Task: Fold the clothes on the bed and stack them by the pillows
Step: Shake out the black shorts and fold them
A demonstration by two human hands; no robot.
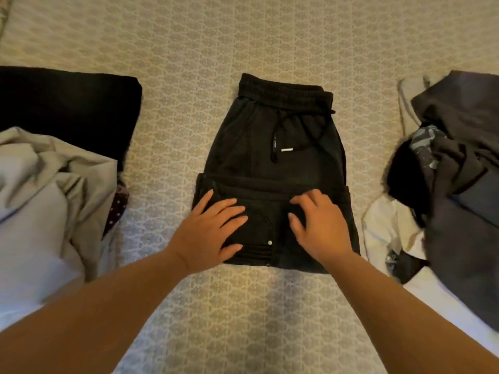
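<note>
Hands (266, 225) on black trousers (278, 147); clothes heaps (459, 163) flanking.

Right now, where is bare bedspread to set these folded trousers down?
Bare bedspread lies beyond the black trousers, and in strips on both sides. The grey heap crowds the left, the dark pile the right.

The crumpled grey fabric garment (46, 190) ran off the left edge, covering most of a dark polka-dotted cloth (117, 209). The heap of dark grey and navy clothes (459, 171) was cut by the right edge and blurred. The left hand (208, 230) and right hand (321, 225) hid parts of the folded black drawstring trousers (272, 157).
</note>
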